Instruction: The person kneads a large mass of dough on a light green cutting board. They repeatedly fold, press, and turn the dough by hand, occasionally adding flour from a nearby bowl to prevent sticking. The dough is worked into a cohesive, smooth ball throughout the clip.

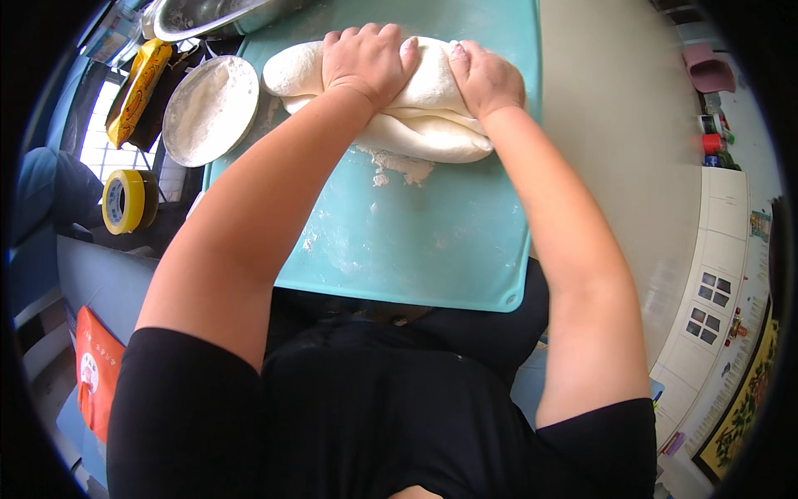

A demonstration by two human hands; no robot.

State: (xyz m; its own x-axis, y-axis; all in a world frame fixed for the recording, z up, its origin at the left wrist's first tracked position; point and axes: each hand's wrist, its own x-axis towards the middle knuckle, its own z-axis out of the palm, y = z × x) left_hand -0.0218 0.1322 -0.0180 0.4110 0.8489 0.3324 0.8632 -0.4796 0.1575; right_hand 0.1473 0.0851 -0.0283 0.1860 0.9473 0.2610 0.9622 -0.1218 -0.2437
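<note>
A big folded lump of white dough (pixel 432 143) lies across the far part of a turquoise board (pixel 407 249). My left hand (pixel 366 62) presses on its upper middle, fingers bent over the far side. My right hand (pixel 490 81) grips the right end, with its thumb pointing toward the left one. Both thumbs rest on the dough, and its underside is hidden. Creases run along the near side of the lump. Loose flour (pixel 403 166) is scattered on the board just in front of it.
Left of the dough sits a round dish (pixel 210 112) dusted with flour. Beyond it is a metal basin (pixel 195 18). A yellow packet (pixel 140 91) and a roll of yellow tape (pixel 122 202) are farther left. An orange-red bag (pixel 98 370) is at lower left.
</note>
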